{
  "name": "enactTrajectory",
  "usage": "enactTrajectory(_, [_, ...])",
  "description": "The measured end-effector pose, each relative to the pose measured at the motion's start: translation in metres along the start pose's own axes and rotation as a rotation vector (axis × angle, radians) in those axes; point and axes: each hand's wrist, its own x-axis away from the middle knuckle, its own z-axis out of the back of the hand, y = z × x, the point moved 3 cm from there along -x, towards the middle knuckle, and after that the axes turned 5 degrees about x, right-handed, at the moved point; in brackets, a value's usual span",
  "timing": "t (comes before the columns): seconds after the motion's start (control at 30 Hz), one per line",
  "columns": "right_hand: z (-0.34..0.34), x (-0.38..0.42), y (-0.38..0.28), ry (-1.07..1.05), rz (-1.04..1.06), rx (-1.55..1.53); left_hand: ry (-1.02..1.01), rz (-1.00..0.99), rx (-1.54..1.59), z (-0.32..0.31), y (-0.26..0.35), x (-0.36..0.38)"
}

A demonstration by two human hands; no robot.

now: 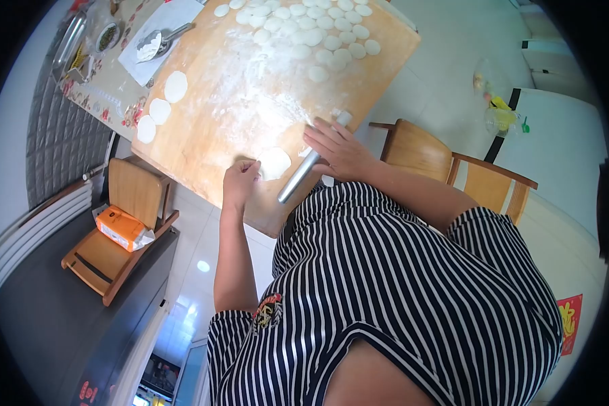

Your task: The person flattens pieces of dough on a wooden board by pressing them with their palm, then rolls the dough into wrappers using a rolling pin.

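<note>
My left hand [241, 181] is closed in a pinch at the left edge of a round dough wrapper [275, 163], which lies flat near the front of the wooden board [196, 149]. Just right of that wrapper, a silver metal rolling pin [299, 178] lies slantwise. Over its upper part rests my right hand [338, 149], fingers across the pin and thumb on the near side. Three finished-looking wrappers, one of them a white disc [176, 87], lie along the board's left edge. Many small flattened dough rounds [306, 22] cover the far end.
Loose flour is spread over the board's middle. On the left, a metal scoop of flour [150, 47] sits on white paper [137, 64]. One wooden chair [135, 193] holds an orange package [122, 225]; another chair [419, 145] stands at the right.
</note>
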Motion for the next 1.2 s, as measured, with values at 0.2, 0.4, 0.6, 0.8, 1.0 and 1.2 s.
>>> enactTrajectory(0.2, [-0.004,-0.117,-0.009,0.147,-0.011,0.123,-0.01,-0.221,-0.517,-0.006,0.042,-0.009])
enactTrajectory(0.4, [-0.005,-0.068,-0.015,-0.013,0.047,0.102,0.138,-0.242,-0.521,-0.002,0.036,0.0])
enactTrajectory(0.6, [0.006,-0.023,-0.009,-0.121,0.105,-0.02,-0.046,0.091,-0.052,0.002,0.002,0.001])
enactTrajectory(0.8, [-0.01,-0.129,-0.019,0.125,0.047,0.153,0.081,-0.257,-0.49,-0.013,0.049,-0.009])
enactTrajectory(1.0, [0.001,-0.062,-0.02,-0.076,0.097,0.142,0.189,-0.269,-0.503,-0.006,0.034,-0.002])
enactTrajectory(1.2, [0.002,-0.021,-0.014,-0.11,0.129,0.018,0.052,0.037,-0.036,0.011,-0.017,0.004])
